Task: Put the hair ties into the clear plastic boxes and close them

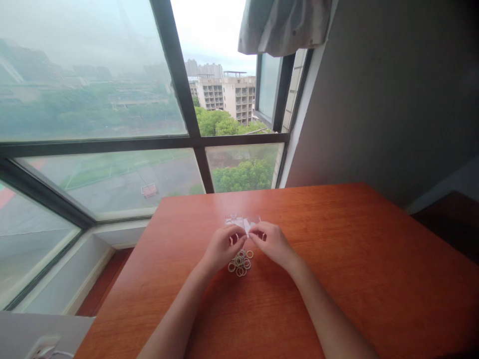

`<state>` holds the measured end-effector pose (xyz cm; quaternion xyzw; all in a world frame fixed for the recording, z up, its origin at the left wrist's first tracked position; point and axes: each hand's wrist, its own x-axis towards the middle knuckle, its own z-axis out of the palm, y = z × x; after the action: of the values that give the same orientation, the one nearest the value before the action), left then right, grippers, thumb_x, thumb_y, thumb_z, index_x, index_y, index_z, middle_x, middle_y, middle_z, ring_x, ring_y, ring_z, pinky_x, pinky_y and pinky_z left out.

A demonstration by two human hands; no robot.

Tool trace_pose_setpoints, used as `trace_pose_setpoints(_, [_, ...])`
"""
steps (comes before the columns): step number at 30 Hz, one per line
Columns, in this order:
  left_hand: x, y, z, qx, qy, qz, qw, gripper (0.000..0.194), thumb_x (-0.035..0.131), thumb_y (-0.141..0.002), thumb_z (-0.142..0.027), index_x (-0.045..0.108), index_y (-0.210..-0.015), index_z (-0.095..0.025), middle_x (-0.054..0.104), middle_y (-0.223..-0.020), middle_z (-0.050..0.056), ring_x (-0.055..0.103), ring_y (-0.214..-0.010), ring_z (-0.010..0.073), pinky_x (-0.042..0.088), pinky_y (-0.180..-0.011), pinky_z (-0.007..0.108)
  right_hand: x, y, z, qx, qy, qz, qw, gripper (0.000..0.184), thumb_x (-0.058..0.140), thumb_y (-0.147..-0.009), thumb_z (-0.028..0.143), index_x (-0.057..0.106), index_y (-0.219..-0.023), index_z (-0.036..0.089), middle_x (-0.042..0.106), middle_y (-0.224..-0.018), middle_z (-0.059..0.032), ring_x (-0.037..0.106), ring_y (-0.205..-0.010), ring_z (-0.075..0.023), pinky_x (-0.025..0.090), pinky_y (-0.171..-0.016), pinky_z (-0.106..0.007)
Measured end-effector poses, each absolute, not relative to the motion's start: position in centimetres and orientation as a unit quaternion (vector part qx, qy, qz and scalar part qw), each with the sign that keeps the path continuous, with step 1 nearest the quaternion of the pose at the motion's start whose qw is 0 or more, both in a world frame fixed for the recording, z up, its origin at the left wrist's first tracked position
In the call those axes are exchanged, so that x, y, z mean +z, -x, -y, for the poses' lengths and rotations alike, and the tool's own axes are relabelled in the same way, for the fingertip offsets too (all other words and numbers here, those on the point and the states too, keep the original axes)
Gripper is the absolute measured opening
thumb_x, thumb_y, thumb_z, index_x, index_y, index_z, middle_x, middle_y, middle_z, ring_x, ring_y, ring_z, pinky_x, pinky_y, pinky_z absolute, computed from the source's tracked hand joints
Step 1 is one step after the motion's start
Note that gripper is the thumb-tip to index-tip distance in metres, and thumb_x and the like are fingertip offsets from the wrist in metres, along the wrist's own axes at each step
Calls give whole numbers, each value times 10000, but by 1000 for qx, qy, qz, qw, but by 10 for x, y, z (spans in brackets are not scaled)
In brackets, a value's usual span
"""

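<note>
My left hand and my right hand meet above the middle of the table, thumb and forefinger of each pinched together, the tips almost touching. Between the fingertips is something small and whitish, too small to make out. Just beyond the fingers lies a white, partly see-through piece, perhaps plastic or paper. A few small pale items lie at its left, partly hidden by my left hand. Below my fingers, nearer to me, several pale rings lie in a loose pile on the wood.
The reddish-brown wooden table spreads out under both forearms. Past its far edge stand dark-framed windows, one pane swung open, with a grey curtain above. A grey wall rises at the right.
</note>
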<state>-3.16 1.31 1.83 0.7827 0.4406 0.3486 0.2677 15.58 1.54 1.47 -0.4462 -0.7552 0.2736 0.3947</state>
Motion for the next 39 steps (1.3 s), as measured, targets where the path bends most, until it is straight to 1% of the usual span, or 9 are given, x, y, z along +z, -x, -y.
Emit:
trace_pose_setpoints(3, [17, 31, -13, 348, -781, -448, 262, 97, 552, -829, -169, 634, -777, -166, 604, -658, -12, 517, -600, 93, 395, -576, 197, 14, -155, -15, 273, 444, 758, 393, 81, 616, -829, 171, 691, -806, 191, 676, -760, 0, 547, -644, -115, 412, -612, -226])
trace_pose_setpoints(7, [15, 33, -14, 358, -769, -467, 249, 107, 551, -828, -189, 624, -752, -168, 588, -645, -17, 513, -597, 97, 394, -574, 202, 13, -156, -16, 272, 449, 756, 391, 84, 612, -831, 174, 691, -810, 193, 676, -770, -2, 554, -656, -117, 417, -625, -229])
trace_pose_setpoints(10, [13, 40, -20, 403, -725, -510, 229, 124, 566, -831, -249, 637, -768, -169, 613, -676, -6, 525, -605, 107, 407, -572, 209, 11, -156, -17, 271, 456, 757, 383, 85, 611, -830, 179, 692, -811, 193, 680, -780, -6, 563, -670, -123, 418, -634, -232])
trace_pose_setpoints(13, [9, 51, -27, 456, -651, -562, 229, 194, 577, -835, -343, 651, -801, -167, 642, -687, 3, 547, -601, 119, 420, -560, 215, 10, -156, -17, 272, 460, 763, 364, 89, 608, -827, 175, 694, -812, 192, 683, -786, -13, 570, -681, -127, 418, -641, -233])
trace_pose_setpoints(17, [3, 61, -34, 476, -601, -598, 232, 257, 585, -820, -408, 656, -808, -161, 668, -714, 17, 577, -616, 135, 443, -570, 227, 10, -155, -15, 274, 460, 778, 328, 108, 598, -819, 153, 692, -780, 191, 676, -760, -9, 569, -679, -125, 410, -643, -227])
trace_pose_setpoints(25, [-11, 62, -44, 433, -628, -603, 235, 249, 582, -803, -403, 667, -841, -172, 694, -754, 29, 609, -599, 148, 460, -559, 239, 9, -157, -15, 276, 468, 784, 299, 119, 588, -817, 156, 700, -808, 194, 681, -767, -5, 567, -685, -120, 393, -646, -217])
trace_pose_setpoints(32, [-13, 64, -43, 437, -626, -600, 240, 244, 564, -808, -384, 672, -856, -170, 698, -764, 32, 611, -622, 153, 468, -577, 244, 12, -160, -12, 310, 455, 798, 246, 104, 607, -808, 204, 705, -778, 190, 664, -706, 4, 558, -646, -111, 370, -598, -206])
trace_pose_setpoints(39, [-14, 64, -42, 432, -631, -595, 248, 242, 555, -816, -374, 669, -868, -168, 695, -765, 32, 606, -620, 151, 471, -581, 247, 14, -158, -6, 341, 402, 825, 203, 113, 631, -718, 136, 708, -780, 192, 654, -719, 16, 550, -641, -97, 368, -585, -183])
